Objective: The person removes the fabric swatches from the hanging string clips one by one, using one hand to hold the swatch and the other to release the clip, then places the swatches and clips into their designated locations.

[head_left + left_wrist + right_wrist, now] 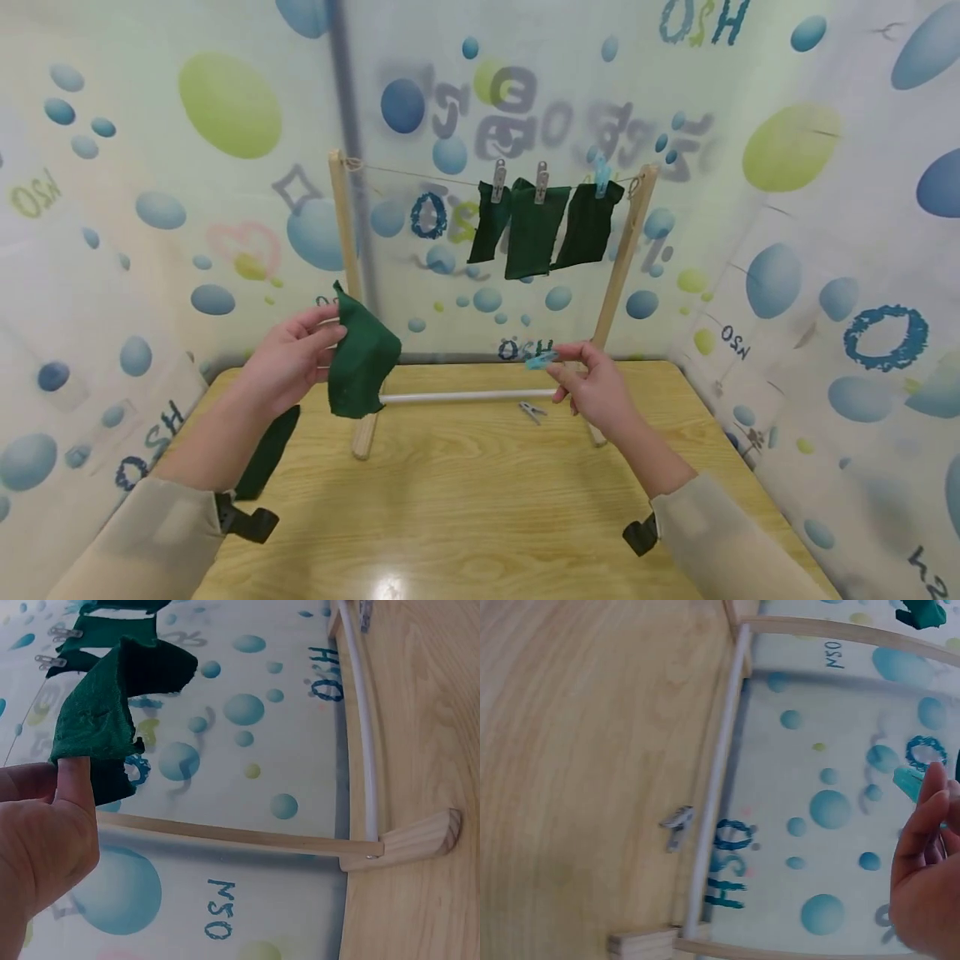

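Observation:
A dark green cloth (363,358) hangs from my left hand (288,358), which pinches its edge between thumb and fingers in front of the frame's left post. My right hand (596,387) holds a light blue clothespin (542,360) by its end, near the right post. Behind and above, a string (420,173) runs between two wooden posts. Pinned on its right part are several green cloths (537,233), held by two grey clothespins (542,183) and a blue one (602,177). In the left wrist view, the pinched cloth (94,705) folds over above the thumb.
A grey clothespin (532,412) lies on the wooden table (480,517) by the white crossbar (465,396). Another dark green cloth (268,454) lies at the left, partly behind my left forearm. The left post (347,225) and right post (626,258) stand on wooden feet.

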Motion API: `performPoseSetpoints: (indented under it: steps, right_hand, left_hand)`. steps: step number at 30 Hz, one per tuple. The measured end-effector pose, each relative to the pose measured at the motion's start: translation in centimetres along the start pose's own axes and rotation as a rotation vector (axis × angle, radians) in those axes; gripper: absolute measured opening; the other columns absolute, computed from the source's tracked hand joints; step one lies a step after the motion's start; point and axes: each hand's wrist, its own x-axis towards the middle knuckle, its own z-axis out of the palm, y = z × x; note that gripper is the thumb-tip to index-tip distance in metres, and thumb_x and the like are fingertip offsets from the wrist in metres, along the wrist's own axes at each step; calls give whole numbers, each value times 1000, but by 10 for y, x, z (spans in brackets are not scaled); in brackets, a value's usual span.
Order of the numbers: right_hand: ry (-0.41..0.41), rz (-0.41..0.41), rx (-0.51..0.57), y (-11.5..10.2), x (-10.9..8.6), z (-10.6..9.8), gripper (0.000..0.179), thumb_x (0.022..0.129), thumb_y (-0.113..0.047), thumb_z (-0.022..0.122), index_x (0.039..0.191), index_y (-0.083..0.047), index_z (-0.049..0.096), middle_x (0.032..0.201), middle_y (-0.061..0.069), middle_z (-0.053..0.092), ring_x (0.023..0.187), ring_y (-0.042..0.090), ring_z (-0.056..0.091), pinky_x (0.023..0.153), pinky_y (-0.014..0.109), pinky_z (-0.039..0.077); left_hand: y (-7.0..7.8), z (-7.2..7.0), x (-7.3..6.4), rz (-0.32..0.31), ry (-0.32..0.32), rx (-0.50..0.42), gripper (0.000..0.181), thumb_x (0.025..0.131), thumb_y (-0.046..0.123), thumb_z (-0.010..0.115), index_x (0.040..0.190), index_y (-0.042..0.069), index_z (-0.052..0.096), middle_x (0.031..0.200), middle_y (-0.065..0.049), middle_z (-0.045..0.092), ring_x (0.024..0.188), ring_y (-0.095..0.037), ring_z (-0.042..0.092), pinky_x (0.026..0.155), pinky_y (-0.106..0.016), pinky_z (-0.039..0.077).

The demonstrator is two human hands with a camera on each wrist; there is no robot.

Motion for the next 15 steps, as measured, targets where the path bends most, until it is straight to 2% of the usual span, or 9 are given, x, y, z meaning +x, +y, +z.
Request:
performPoseSetpoints:
  steps: [3, 5, 6, 8, 9, 11, 13, 15]
  right_hand:
    - [2, 28, 17, 17, -2, 3, 38, 110, -16, 69, 143, 0, 58, 150, 21, 59, 67, 10, 70, 52, 24, 50]
    - [0, 45, 35, 27, -4, 4, 36, 110, -14, 69, 141, 0, 58, 150, 22, 59, 66, 10, 70, 51, 24, 49]
    - [-2, 50, 42, 31, -5, 5, 36, 110, -13, 69, 141, 1, 58, 149, 23, 59, 66, 10, 70, 51, 24, 49]
    - [-7, 68, 52, 40, -6, 7, 35, 110, -12, 68, 141, 1, 58, 147, 24, 59, 66, 11, 69, 51, 24, 48]
    - [-8, 77, 54, 44, -6, 8, 35, 110, -11, 68, 141, 1, 58, 146, 24, 60, 67, 11, 69, 51, 24, 47]
    - [-16, 101, 50, 52, -8, 10, 35, 110, -11, 68, 141, 1, 58, 145, 24, 60, 68, 11, 69, 51, 24, 47]
    - [-17, 127, 41, 61, -9, 12, 36, 109, -10, 69, 141, 1, 59, 144, 24, 61, 69, 12, 69, 51, 24, 46]
    - [-22, 153, 34, 68, -10, 14, 36, 109, -10, 70, 141, 1, 59, 143, 24, 62, 69, 13, 69, 51, 24, 46]
  left_hand:
    - [-10, -10, -4, -15, -19, 54, 77, 118, 24, 52, 177, 6, 6, 111, 25, 71, 90, -1, 73, 81, -26, 61]
    - [-17, -16, -5, -24, -26, 71, 76, 118, 23, 51, 177, 7, 5, 116, 24, 70, 92, -1, 73, 80, -27, 61]
    - [-21, -19, -6, -27, -28, 83, 76, 119, 23, 50, 177, 6, 5, 128, 22, 68, 96, -1, 74, 81, -28, 61]
    - [-28, -25, -8, -38, -27, 98, 75, 119, 22, 49, 177, 6, 4, 151, 4, 63, 98, 1, 74, 80, -28, 62]
    - [-31, -27, -9, -47, -21, 105, 74, 119, 22, 48, 177, 6, 5, 160, -6, 56, 99, 1, 74, 79, -28, 61]
    - [-38, -33, -11, -59, -23, 145, 74, 120, 23, 47, 177, 5, 4, 175, -23, 34, 103, 4, 72, 81, -27, 61]
    - [-44, -38, -13, -65, -31, 171, 73, 120, 24, 45, 177, 5, 3, 180, -30, 15, 107, 5, 71, 84, -28, 61]
    - [-51, -45, -16, -79, -29, 191, 73, 120, 26, 45, 177, 6, 4, 179, -29, 21, 109, 5, 71, 88, -28, 62]
